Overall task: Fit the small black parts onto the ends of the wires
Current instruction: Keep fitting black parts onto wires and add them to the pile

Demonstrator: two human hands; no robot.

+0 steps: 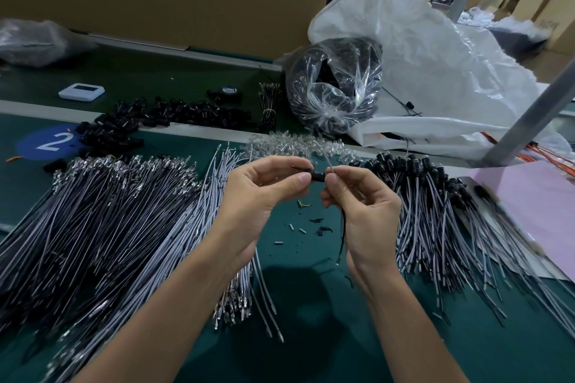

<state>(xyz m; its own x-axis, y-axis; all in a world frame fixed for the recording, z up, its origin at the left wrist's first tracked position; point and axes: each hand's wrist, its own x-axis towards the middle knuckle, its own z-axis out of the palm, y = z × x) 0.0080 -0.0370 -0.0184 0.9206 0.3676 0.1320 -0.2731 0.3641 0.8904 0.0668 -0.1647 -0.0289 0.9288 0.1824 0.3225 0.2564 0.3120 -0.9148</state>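
Hands: left hand (267, 193) pinches small black part (318, 176) | right hand (364, 211) pinches wire (325, 157) | part sits between both hands' fingertips

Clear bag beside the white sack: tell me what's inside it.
The clear bag is packed with black contents, seemingly coiled cable; glare and wrinkles blur the detail. Whatever lies at its core or underside is covered.

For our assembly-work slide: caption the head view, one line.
Left hand and right hand hold a small black part and a wire above heaped wires.
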